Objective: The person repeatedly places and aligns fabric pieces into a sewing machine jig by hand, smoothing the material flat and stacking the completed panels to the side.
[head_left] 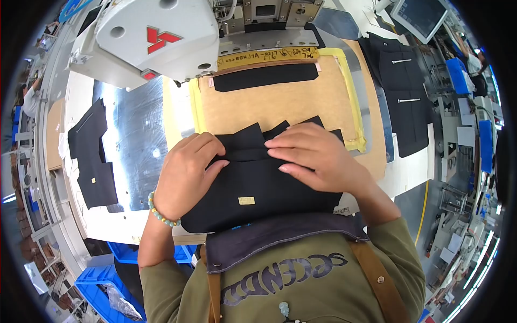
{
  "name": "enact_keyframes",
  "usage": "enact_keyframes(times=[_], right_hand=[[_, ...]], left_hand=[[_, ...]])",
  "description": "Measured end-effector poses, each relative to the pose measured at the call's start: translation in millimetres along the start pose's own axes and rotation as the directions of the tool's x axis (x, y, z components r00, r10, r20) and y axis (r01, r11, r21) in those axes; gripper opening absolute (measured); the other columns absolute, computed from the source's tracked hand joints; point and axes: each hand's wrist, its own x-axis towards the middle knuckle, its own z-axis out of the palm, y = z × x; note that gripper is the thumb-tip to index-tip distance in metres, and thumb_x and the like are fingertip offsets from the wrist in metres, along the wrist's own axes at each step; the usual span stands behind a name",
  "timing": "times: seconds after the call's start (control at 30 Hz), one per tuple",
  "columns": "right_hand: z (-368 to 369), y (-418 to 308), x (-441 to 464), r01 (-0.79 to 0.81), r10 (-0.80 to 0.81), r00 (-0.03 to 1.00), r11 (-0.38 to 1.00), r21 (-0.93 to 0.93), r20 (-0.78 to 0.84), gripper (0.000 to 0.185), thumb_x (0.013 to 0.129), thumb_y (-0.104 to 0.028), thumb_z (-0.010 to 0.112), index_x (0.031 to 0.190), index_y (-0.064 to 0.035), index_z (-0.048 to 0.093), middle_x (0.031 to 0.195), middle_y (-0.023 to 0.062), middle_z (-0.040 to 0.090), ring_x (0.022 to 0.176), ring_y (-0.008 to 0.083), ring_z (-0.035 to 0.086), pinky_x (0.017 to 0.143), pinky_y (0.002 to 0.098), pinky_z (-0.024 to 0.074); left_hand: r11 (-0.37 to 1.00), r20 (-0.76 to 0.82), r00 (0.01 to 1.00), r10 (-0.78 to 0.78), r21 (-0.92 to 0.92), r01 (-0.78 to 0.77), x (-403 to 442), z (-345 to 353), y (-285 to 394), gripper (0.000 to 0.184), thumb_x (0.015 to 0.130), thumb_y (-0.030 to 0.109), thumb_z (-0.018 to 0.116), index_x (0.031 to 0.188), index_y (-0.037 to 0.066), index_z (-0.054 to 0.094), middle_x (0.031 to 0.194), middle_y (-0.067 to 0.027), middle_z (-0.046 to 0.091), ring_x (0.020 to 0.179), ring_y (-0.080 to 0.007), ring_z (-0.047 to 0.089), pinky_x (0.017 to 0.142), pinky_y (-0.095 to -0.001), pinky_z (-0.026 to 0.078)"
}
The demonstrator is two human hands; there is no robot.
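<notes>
A black fabric piece (291, 185) with a small yellow sticker (246, 201) lies in front of me, creased across and with angular flaps along its far edge. My left hand (186, 169) is at its left part, thumb and curled fingers closed on the cloth by the crease. Over the right part, my right hand (318, 156) rests with fingers stretched and thumb apart, tips touching the cloth near the crease. Beyond both hands, a long black fabric strip (266, 78) sits on the brown board (242, 110) under the machine's yellow-taped bar (269, 58).
The white machine head (156, 37) overhangs the far left. Black fabric pieces lie on the left metal plate (132, 145), and more black pieces with zippers (406, 99) lie on the right. A screen (420, 16) stands far right; blue bins (102, 285) are low at left.
</notes>
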Motion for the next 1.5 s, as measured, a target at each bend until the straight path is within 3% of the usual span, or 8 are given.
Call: enact_keyframes(times=[0.27, 0.5, 0.7, 0.87, 1.03, 1.2, 1.4, 1.5], right_hand=[[6, -19, 12, -0.057, 0.057, 0.995, 0.998, -0.001, 0.082, 0.032, 0.082, -0.014, 0.081, 0.113, -0.0086, 0.073, 0.112, 0.0046, 0.074, 0.094, 0.0252, 0.068, 0.084, 0.0375, 0.0516], [-34, -39, -7, -0.154, 0.179, 0.984, 0.882, 0.446, -0.014, 0.014, 0.076, -0.011, 0.085, 0.088, -0.0087, 0.078, 0.083, 0.0024, 0.076, 0.068, 0.0196, 0.068, 0.064, 0.0329, 0.0506], [-45, 30, 29, -0.283, 0.274, 0.941, 0.959, -0.017, -0.201, 0.013, 0.086, -0.009, 0.076, 0.098, -0.0015, 0.076, 0.084, 0.0090, 0.075, 0.073, 0.0193, 0.069, 0.068, 0.0281, 0.0507], [-20, 77, 33, -0.636, 0.637, 0.768, 0.749, 0.184, 0.063, 0.016, 0.090, -0.010, 0.075, 0.100, 0.0016, 0.075, 0.087, 0.0084, 0.075, 0.078, 0.0130, 0.068, 0.075, 0.0267, 0.0515], [-25, 97, 33, -0.568, 0.576, 0.810, 0.724, 0.390, 0.111, 0.016, 0.091, -0.011, 0.075, 0.096, 0.0042, 0.073, 0.088, 0.0065, 0.075, 0.078, 0.0106, 0.067, 0.072, 0.0257, 0.0502], [-40, 94, 43, -0.722, 0.671, 0.687, 0.673, 0.161, 0.280, 0.014, 0.091, -0.010, 0.075, 0.095, 0.0027, 0.074, 0.090, 0.0053, 0.074, 0.080, 0.0086, 0.067, 0.073, 0.0240, 0.0504], [-45, 103, 38, -0.671, 0.617, 0.741, 0.680, 0.294, 0.265, 0.013, 0.090, -0.011, 0.075, 0.091, 0.0015, 0.073, 0.078, 0.0034, 0.071, 0.075, 0.0074, 0.063, 0.067, 0.0246, 0.0472], [-39, 93, 43, -0.666, 0.640, 0.743, 0.736, 0.119, 0.196, 0.012, 0.090, -0.011, 0.074, 0.092, 0.0011, 0.073, 0.074, 0.0042, 0.069, 0.072, 0.0076, 0.061, 0.066, 0.0253, 0.0467]], left_hand=[[0.953, 0.000, 0.990, 0.142, -0.271, -0.137, -9, -21, 21, 0.012, 0.080, 0.007, 0.079, 0.085, 0.007, 0.068, 0.079, -0.0054, 0.068, 0.073, -0.0271, 0.066, 0.066, -0.0360, 0.050], [0.682, -0.032, 0.978, 0.204, -0.713, -0.165, -10, -35, 14, 0.020, 0.078, 0.003, 0.082, 0.096, 0.003, 0.074, 0.086, -0.0085, 0.074, 0.075, -0.0234, 0.070, 0.064, -0.0317, 0.052], [0.864, -0.054, 0.990, -0.131, -0.495, 0.088, 30, -2, -24, 0.026, 0.092, -0.002, 0.068, 0.118, -0.001, 0.067, 0.090, -0.0062, 0.074, 0.083, -0.0133, 0.068, 0.079, -0.0271, 0.053], [0.703, 0.014, 0.937, -0.349, -0.658, 0.272, 43, 46, -63, 0.034, 0.094, -0.003, 0.065, 0.128, -0.001, 0.063, 0.096, -0.0029, 0.068, 0.088, -0.0104, 0.065, 0.084, -0.0262, 0.052], [0.773, -0.038, 0.961, -0.275, -0.604, 0.197, 49, 44, -44, 0.040, 0.093, -0.003, 0.068, 0.131, -0.003, 0.059, 0.094, -0.0068, 0.069, 0.083, -0.0114, 0.064, 0.080, -0.0265, 0.054], [0.751, -0.012, 0.973, -0.231, -0.638, 0.170, 49, 40, -40, 0.047, 0.090, -0.003, 0.072, 0.134, -0.001, 0.057, 0.087, -0.0053, 0.068, 0.080, -0.0113, 0.063, 0.078, -0.0269, 0.054], [0.833, -0.091, 0.977, -0.195, -0.541, 0.116, 52, 52, -40, 0.047, 0.085, -0.004, 0.076, 0.130, 0.004, 0.064, 0.083, -0.0001, 0.062, 0.076, -0.0082, 0.058, 0.075, -0.0232, 0.048], [0.904, -0.185, 0.968, -0.169, -0.420, 0.077, 55, 56, -38, 0.043, 0.084, -0.006, 0.076, 0.125, 0.004, 0.066, 0.083, -0.0026, 0.063, 0.075, -0.0120, 0.061, 0.074, -0.0260, 0.051]])
